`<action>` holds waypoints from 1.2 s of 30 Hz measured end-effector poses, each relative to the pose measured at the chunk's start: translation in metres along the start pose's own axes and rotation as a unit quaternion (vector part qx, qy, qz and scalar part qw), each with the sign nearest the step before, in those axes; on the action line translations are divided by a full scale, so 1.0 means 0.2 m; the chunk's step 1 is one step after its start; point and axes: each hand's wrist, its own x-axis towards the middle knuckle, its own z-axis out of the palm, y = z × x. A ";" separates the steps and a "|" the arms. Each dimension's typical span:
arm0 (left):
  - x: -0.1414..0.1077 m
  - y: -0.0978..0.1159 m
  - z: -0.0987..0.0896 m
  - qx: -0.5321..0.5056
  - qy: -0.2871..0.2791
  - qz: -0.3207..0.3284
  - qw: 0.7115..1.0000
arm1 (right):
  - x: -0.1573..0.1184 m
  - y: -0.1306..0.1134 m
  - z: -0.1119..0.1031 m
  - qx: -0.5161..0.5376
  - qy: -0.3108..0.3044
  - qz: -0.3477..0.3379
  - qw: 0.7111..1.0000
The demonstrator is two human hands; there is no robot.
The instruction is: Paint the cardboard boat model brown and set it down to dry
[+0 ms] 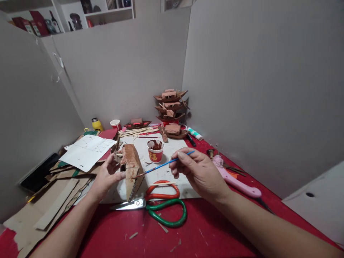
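Cardboard boat [132, 169] tilted left of frame centre, left hand [108, 177] curled round its side, firmness hard to judge; right hand [197, 169] pinches blue brush [161, 165] against it, so any roll could smear brown paint [131, 153].

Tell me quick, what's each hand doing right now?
Left hand: holding the partly painted cardboard boat.
Right hand: closed on the blue paintbrush, bristles at the boat.

Yellow bottle [98, 125] near the grey wall [120, 68], white shelves [110, 12] above
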 end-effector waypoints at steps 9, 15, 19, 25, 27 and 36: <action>0.00 0.00 0.02 0.024 0.000 -0.009 1.000 | 0.01 0.02 -0.02 0.028 0.012 -0.008 1.000; 0.00 0.01 0.03 0.019 -0.017 -0.009 1.000 | -0.01 0.02 -0.02 0.012 -0.026 -0.009 1.000; 0.00 0.00 0.02 0.023 -0.021 -0.004 1.000 | 0.00 0.02 -0.02 0.020 -0.014 -0.025 0.999; -0.01 0.00 0.02 0.026 -0.017 -0.017 0.999 | -0.01 0.02 -0.03 0.005 -0.060 -0.007 0.998; -0.01 0.00 0.01 0.035 -0.017 -0.022 0.999 | -0.02 0.01 -0.03 -0.001 -0.063 -0.010 0.998; -0.01 0.01 0.00 0.027 -0.022 -0.006 0.999 | 0.00 -0.01 -0.04 -0.019 -0.055 -0.015 0.998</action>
